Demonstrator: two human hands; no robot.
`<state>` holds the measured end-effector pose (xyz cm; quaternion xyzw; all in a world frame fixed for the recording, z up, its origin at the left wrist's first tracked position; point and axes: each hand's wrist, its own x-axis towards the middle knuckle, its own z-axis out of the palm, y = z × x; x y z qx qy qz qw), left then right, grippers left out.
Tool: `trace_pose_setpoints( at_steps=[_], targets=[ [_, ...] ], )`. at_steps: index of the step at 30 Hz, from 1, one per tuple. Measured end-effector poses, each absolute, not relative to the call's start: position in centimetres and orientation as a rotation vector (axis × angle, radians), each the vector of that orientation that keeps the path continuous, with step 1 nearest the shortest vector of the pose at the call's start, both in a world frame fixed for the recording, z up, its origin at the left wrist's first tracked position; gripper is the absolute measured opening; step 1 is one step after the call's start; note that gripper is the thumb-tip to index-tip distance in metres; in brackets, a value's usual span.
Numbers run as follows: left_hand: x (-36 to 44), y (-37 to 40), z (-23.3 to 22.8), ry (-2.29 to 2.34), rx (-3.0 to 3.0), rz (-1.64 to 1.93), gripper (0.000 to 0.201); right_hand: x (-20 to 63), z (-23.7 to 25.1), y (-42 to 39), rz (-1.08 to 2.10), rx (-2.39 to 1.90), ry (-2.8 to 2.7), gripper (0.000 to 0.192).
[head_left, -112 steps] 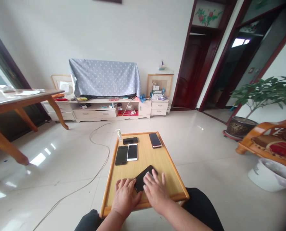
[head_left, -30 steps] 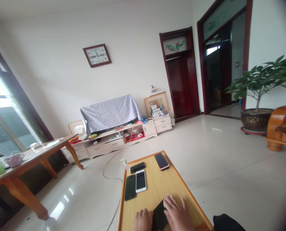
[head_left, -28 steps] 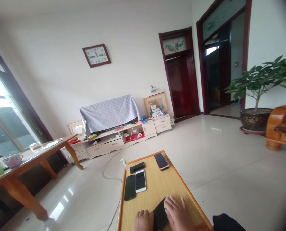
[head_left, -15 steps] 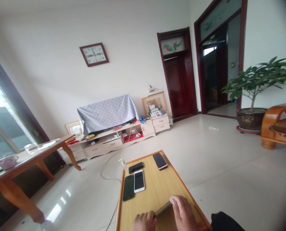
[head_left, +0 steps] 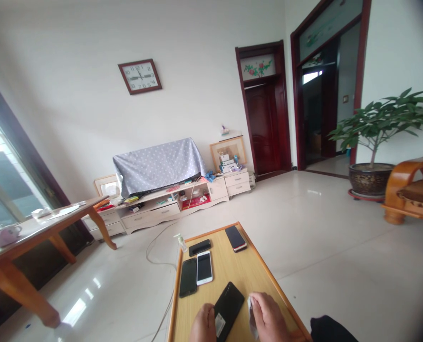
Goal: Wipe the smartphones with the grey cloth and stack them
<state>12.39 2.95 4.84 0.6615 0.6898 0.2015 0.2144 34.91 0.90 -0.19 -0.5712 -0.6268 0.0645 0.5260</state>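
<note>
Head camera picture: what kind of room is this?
Most likely a home living room. A wall clock hangs above a long low cabinet, and a big potted plant stands by the doorway. Nearby, the hands work on a black phone on a low wooden table.

A low wooden table (head_left: 254,266) with a raised orange rim stands on pale glossy floor tiles (head_left: 322,237). On it, at twelve o'clock, lies a black phone (head_left: 199,247) set crosswise; at one o'clock, a dark phone with a red edge (head_left: 235,238). At eleven o'clock a white phone (head_left: 204,267) lies just beside a black phone (head_left: 187,283). A small pump bottle (head_left: 180,242) stands at the far left corner.
</note>
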Motion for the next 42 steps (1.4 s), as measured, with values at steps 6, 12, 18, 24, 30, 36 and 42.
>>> trace_pose_setpoints(
  at_steps=[6, 12, 18, 24, 30, 36, 42],
  targets=[
    [13.0, 2.6, 5.1, 2.084, 1.876, 0.415, 0.038, 34.7, -0.1, 1.0, 0.199, -1.378, -1.518, 0.036],
    [12.7, 1.6, 5.7, 2.136, 2.008, 0.317, 0.035, 34.0, 0.5, 0.7, 0.248, -1.405, -1.521, 0.045],
    [10.7, 0.4, 4.8, 2.068, 2.043, 0.458, 0.039, 33.5, 0.6, 1.0, 0.289, -1.462, -1.524, 0.05],
    [8.4, -1.8, 4.2, 2.027, 2.13, 0.398, 0.064, 31.8, 0.2, 1.8, 0.344, -1.532, -1.528, 0.042],
    [7.1, -2.4, 4.1, 1.983, 2.166, 0.435, 0.059, 29.2, 0.8, 2.8, 0.306, -1.547, -1.709, 0.032],
    [6.2, -2.4, 3.8, 1.93, 2.183, 0.524, 0.062, 25.2, 1.5, -1.5, 0.218, -1.425, -2.12, 0.036],
    [5.4, -2.1, 3.0, 1.934, 2.203, 0.596, 0.065, 25.5, 2.1, -0.9, 0.188, -1.542, -2.327, 0.044]
  ],
)
